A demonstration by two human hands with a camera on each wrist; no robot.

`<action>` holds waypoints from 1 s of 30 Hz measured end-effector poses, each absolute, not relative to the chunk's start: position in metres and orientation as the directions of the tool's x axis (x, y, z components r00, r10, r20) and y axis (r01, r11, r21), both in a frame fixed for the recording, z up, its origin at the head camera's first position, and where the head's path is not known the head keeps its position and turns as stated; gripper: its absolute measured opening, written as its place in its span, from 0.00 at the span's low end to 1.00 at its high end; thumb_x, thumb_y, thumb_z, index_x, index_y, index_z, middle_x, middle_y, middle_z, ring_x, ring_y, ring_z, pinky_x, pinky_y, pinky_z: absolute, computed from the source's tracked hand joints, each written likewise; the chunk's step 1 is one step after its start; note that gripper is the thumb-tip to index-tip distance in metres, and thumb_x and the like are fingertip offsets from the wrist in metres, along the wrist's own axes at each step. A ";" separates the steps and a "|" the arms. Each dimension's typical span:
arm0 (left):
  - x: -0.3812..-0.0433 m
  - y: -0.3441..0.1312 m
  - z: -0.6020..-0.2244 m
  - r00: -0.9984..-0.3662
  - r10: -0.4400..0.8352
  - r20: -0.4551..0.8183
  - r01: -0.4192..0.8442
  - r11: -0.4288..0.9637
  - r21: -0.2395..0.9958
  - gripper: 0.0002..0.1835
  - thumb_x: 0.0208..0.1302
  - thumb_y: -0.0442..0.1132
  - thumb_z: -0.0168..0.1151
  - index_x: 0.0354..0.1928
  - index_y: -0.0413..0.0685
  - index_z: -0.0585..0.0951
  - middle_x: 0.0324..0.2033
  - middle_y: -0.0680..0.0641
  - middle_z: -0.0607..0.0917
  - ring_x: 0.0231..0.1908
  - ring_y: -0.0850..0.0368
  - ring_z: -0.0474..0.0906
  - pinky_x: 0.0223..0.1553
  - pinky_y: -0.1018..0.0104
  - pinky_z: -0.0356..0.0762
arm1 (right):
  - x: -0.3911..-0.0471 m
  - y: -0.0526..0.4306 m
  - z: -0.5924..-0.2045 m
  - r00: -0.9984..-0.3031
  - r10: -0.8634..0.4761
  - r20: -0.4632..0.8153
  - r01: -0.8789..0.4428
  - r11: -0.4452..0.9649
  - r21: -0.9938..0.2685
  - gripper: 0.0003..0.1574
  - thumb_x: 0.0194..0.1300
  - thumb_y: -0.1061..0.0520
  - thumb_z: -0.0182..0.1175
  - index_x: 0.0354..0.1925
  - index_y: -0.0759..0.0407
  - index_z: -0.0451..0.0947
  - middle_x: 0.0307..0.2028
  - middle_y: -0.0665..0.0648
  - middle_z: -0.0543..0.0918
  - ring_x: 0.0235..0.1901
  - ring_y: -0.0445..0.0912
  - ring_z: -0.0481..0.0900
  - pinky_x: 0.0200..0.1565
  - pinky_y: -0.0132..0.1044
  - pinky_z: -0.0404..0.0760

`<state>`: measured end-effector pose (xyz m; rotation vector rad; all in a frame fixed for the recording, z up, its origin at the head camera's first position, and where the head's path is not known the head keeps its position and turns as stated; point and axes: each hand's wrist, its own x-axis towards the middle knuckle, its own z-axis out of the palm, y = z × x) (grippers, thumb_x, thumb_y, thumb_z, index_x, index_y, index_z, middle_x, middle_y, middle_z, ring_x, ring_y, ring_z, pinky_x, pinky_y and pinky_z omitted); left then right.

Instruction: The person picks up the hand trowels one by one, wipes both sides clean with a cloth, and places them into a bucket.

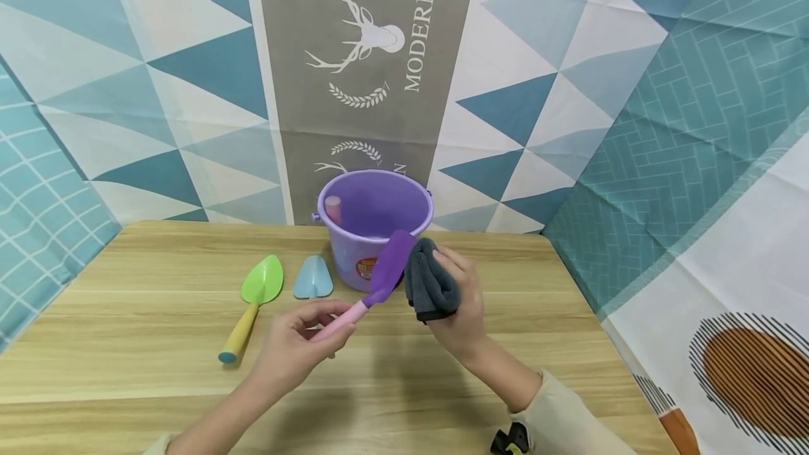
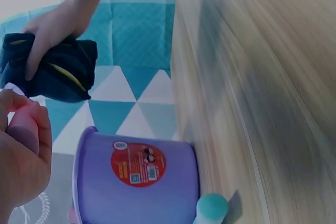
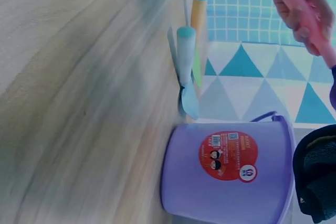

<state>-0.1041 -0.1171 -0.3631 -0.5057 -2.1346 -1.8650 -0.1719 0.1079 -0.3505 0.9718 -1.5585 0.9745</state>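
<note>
A toy shovel with a purple blade (image 1: 392,265) and a pink handle (image 1: 341,320) is pinched in my left hand (image 1: 297,346), its blade raised toward the upper right. My right hand (image 1: 460,300) grips a folded dark grey cloth (image 1: 432,283) close beside the blade; whether the two touch I cannot tell. Just behind both hands stands a purple bucket (image 1: 354,258) with a red sticker (image 3: 228,156). Inside the bucket, a pink handle end (image 1: 333,209) leans at the left wall. In the left wrist view the cloth (image 2: 63,72) hangs in the right hand, apart from the bucket.
Left of the bucket lie a light blue shovel (image 1: 313,278) and a green shovel (image 1: 262,279) with a yellow handle. They rest on a wooden table (image 1: 158,286). Patterned cloth sheets (image 1: 524,90) rise behind and along both sides.
</note>
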 end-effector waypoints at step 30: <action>-0.105 -0.120 -0.363 -0.857 0.068 0.510 0.512 0.206 0.834 0.14 0.48 0.31 0.71 0.40 0.46 0.84 0.32 0.55 0.85 0.26 0.67 0.78 0.21 0.72 0.77 | -0.173 0.111 -0.361 -0.273 -0.068 0.960 -0.936 0.248 -0.249 0.26 0.63 0.58 0.58 0.51 0.78 0.70 0.48 0.67 0.77 0.53 0.46 0.74 0.56 0.33 0.73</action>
